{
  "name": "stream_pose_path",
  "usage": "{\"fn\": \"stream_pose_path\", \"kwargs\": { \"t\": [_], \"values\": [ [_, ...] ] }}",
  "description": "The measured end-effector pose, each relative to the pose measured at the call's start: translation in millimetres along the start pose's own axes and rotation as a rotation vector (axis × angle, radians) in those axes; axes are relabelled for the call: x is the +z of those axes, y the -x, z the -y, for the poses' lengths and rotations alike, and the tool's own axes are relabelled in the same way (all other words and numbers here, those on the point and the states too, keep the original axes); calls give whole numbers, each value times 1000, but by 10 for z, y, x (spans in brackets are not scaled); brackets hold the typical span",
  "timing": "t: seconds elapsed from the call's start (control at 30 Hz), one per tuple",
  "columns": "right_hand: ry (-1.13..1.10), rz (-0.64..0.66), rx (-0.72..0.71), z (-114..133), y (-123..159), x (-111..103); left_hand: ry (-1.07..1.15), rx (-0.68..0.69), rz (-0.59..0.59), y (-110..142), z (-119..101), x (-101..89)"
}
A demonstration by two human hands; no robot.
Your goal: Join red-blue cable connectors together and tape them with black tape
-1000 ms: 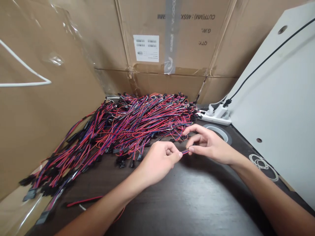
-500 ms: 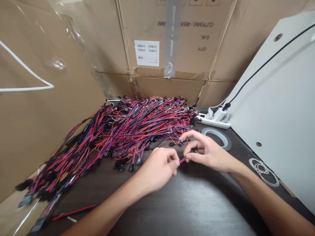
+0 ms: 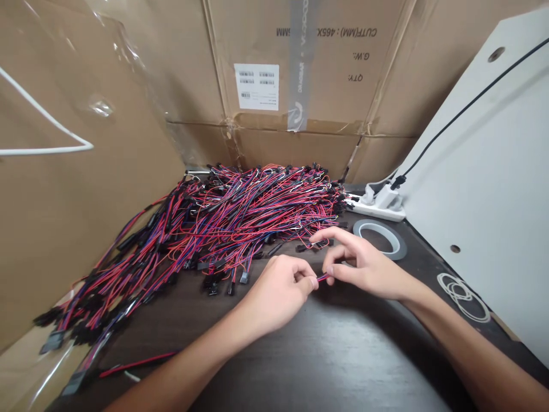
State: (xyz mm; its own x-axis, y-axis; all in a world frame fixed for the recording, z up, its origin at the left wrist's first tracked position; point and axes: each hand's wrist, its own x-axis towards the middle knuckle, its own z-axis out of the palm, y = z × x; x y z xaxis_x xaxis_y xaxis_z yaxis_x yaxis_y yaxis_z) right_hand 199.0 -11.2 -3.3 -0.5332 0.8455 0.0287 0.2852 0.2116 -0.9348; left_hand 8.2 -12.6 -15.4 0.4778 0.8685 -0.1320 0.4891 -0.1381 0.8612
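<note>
A short stretch of red and blue wires (image 3: 322,278) shows between my two hands, above the dark tabletop. My left hand (image 3: 288,289) pinches the wires between thumb and fingers; its other fingers are curled. Thumb and fingertips of my right hand (image 3: 358,264) are closed on the same wires, while its index finger is raised and extended toward the pile. The ends of the wires are hidden by my hands. Just behind lies a big pile of red and blue wire harnesses (image 3: 257,200) with black connectors.
Right of the pile are a roll of tape (image 3: 398,247), a white power strip (image 3: 388,213) with plugs, and a coil of pale cord (image 3: 461,297). Cardboard (image 3: 334,97) stands behind, a white panel (image 3: 484,166) at the right. A loose red wire (image 3: 137,363) lies at front left.
Both hands keep their pinch on the wires, with only a slight shift of the fingers. The whole view has moved a little.
</note>
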Motion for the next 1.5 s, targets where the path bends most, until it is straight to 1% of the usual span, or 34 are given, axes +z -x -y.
{"fn": "stream_pose_path", "kwargs": {
  "t": [0.07, 0.13, 0.27, 0.4, 0.53, 0.6, 0.67, 0.77, 0.87, 1.13, 1.2, 1.33, 1.5],
  "values": [
    [31, 57, -10, 20, -1, 22, -8, 11, 14, 10, -4, 11],
    [53, 86, -7, 37, -5, 44, -5, 14, 20, 16, -8, 18],
    [34, 81, 11, 27, -18, 52, 41, -17, 4, 5, -15, 19],
    [34, 78, -6, -20, -21, 12, 113, -47, -21, -14, -31, 3],
    [46, 66, 4, -38, -7, -35, 200, -133, 34, -11, -38, -5],
    [51, 78, -5, -36, 6, -61, 248, -183, 61, -6, -30, 1],
    [53, 102, -21, -35, 19, -93, 278, -202, 77, -5, -15, 10],
    [60, 114, -34, -46, 38, -151, 299, -178, 100, -9, 9, 10],
    [73, 94, -40, -66, 56, -204, 312, -157, 114, -17, 17, -12],
    [121, 78, -55, -59, 79, -258, 331, -181, 143, -15, -10, -60],
    [127, 77, -51, -68, 71, -257, 304, -168, 137, -15, -6, -66],
    [126, 67, -37, -82, 49, -228, 183, -109, 82, -27, 11, -89],
    [157, 57, 23, -44, 35, -183, 97, -78, 52, -52, 24, -118]
  ]
}}
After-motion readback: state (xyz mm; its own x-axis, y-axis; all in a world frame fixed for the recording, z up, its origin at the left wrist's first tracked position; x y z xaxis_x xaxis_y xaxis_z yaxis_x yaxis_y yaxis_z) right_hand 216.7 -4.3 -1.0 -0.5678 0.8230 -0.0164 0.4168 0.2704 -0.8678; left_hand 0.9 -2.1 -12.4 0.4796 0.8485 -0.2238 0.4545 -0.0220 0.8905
